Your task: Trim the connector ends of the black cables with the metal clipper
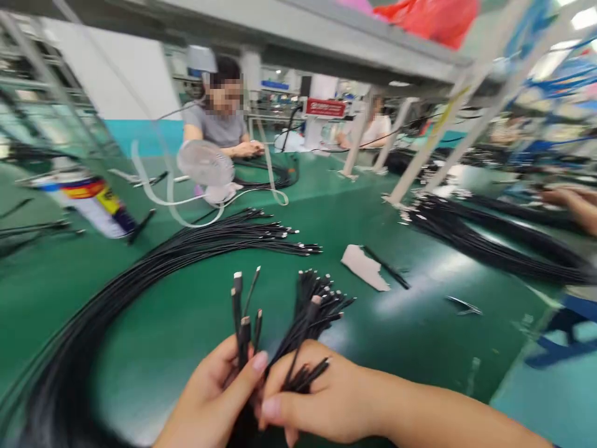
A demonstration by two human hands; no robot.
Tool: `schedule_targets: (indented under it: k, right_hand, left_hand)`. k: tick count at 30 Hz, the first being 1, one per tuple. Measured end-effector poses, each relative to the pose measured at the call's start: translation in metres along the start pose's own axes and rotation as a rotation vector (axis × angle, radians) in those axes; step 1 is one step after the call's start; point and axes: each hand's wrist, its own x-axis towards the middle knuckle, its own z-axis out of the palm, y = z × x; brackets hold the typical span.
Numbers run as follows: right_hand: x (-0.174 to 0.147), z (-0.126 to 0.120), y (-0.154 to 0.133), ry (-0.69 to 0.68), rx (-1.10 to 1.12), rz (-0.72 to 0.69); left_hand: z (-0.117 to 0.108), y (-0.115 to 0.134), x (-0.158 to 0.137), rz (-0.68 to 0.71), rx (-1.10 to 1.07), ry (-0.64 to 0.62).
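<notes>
At the bottom middle, my left hand (pixel 217 389) is closed round several black cables (pixel 244 336), their metal-tipped plugs pointing up. Beside it, touching or nearly so, my right hand (pixel 321 392) has its fingers curled round more black cable ends (pixel 305 376). Just beyond my right hand lies a bundle of black cables (pixel 321 298) with pale tips. A long curved bundle of black cables (pixel 153 261) sweeps over the green table (pixel 186 311) on the left, its plug ends toward the middle. The lower parts of the held cables are hidden by my hands.
A torn piece of paper (pixel 364 267), a short black cable (pixel 389 269) and metal tweezers (pixel 462 306) lie to the right. A spray can (pixel 96 202) and a small fan (pixel 205 163) stand at left. Another cable bundle (pixel 494 239) lies right, near a co-worker's hand (pixel 571 202). Overhead runs a shelf (pixel 298 40).
</notes>
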Motion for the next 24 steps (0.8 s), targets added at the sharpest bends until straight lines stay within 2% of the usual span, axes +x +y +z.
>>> schedule_targets:
  k: [3, 4, 6, 13, 24]
  right_hand:
    - [-0.007, 0.002, -0.003, 0.081, -0.004, 0.002]
    - [-0.01, 0.002, -0.003, 0.107, -0.016, 0.002]
    - [-0.013, 0.0, -0.002, 0.153, -0.045, -0.003]
    - [-0.013, -0.004, 0.0, 0.195, -0.092, -0.07]
    - [-0.012, -0.002, 0.004, 0.231, 0.058, 0.015]
  left_hand:
    - [0.03, 0.052, -0.011, 0.01, -0.032, 0.055]
    - [0.037, 0.062, -0.011, 0.039, -0.034, 0.085]
    - [0.043, 0.072, -0.012, 0.051, -0.041, 0.059]
    - [0.037, 0.06, -0.013, 0.038, -0.042, -0.118]
    - [0.038, 0.059, -0.011, 0.05, -0.2, -0.164]
